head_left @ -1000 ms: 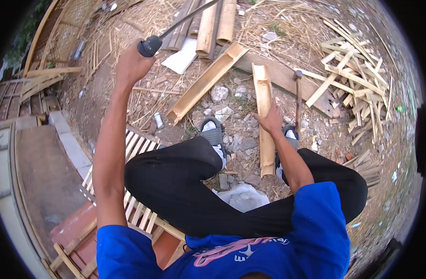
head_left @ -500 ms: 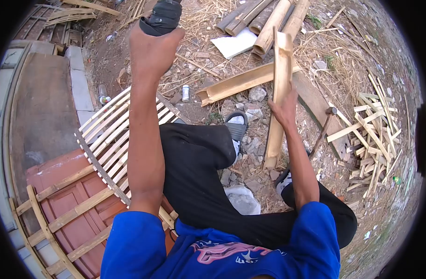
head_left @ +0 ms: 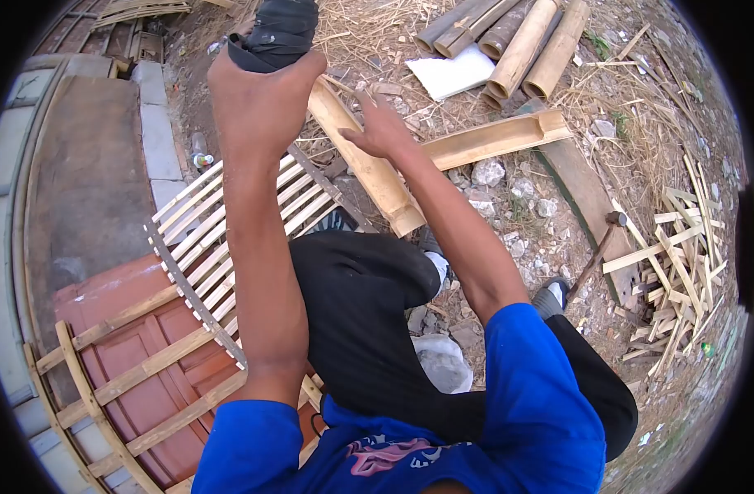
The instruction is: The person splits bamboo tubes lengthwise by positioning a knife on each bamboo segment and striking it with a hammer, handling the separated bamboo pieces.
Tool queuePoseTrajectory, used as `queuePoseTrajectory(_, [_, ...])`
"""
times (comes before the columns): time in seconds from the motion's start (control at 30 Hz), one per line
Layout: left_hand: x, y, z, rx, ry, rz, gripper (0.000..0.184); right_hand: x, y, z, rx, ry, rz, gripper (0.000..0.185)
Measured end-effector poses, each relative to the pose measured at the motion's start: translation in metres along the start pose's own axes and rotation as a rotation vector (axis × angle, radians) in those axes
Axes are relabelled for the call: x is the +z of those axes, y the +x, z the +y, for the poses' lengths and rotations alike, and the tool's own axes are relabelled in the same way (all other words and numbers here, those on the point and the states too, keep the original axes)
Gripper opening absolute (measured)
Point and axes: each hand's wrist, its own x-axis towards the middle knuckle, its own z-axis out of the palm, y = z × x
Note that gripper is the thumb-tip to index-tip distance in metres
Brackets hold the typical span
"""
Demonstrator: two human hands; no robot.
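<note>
My left hand [head_left: 258, 103] is raised at upper left, closed round a thick black-wrapped handle [head_left: 282, 33]; the rest of that tool is out of sight. My right hand [head_left: 383, 132] reaches across to the left with thumb and fingers spread. Its thumb overlaps the edge of a split bamboo half [head_left: 373, 177], which slants hollow side up, its upper end partly behind my left hand. Whether they touch is hard to make out. A second bamboo half [head_left: 500, 140] lies on the ground behind my right forearm.
Several bamboo poles [head_left: 550, 62] lie beyond a white slab [head_left: 451, 72]. At right are a hammer [head_left: 603, 247], a wooden plank [head_left: 587, 193] and a heap of bamboo strips [head_left: 677, 272]. A slatted bamboo panel [head_left: 200, 239] sits at left, near a reddish door panel [head_left: 138, 354]. Rubble litters the ground.
My right hand has swung left with the bamboo half, which now tilts the other way, and its fingers have spread. The left hand keeps its hold on the handle. The view has shifted slightly.
</note>
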Motion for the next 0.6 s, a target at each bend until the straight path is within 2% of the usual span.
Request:
queuePoseTrajectory(0.03, [-0.002, 0.001, -0.003, -0.001, 0.009, -0.008, 0.017, 0.007, -0.001, 0.02, -0.013, 0.028, -0.029, 0.083])
queuePoseTrajectory(0.1, [-0.005, -0.001, -0.007, -0.015, 0.033, -0.024, 0.016, 0.018, -0.007, 0.064, 0.097, -0.195, -0.251, 0.086])
queuePoseTrajectory(0.17, [-0.004, -0.001, -0.005, -0.025, 0.053, -0.035, 0.016, 0.021, -0.033, 0.102, 0.1, -0.504, -0.301, 0.086])
queuePoseTrajectory(0.23, [-0.004, 0.0, -0.005, -0.008, 0.023, -0.019, 0.016, 0.015, -0.057, 0.12, 0.174, -0.683, -0.298, 0.091])
queuePoseTrajectory(0.33, [-0.005, -0.002, -0.004, -0.01, 0.045, -0.032, 0.016, 0.011, -0.077, 0.145, 0.157, -0.774, -0.429, 0.094])
queuePoseTrajectory(0.43, [-0.005, -0.002, -0.004, -0.047, 0.103, -0.014, 0.017, 0.027, -0.077, 0.172, 0.124, -0.835, -0.346, 0.082])
queuePoseTrajectory(0.53, [-0.003, -0.003, -0.004, -0.039, 0.093, 0.009, 0.018, 0.026, -0.081, 0.182, 0.004, -0.923, -0.149, 0.041])
queuePoseTrajectory(0.6, [-0.001, -0.004, -0.003, -0.024, 0.077, 0.003, 0.019, 0.023, -0.075, 0.188, -0.033, -0.866, -0.206, 0.029])
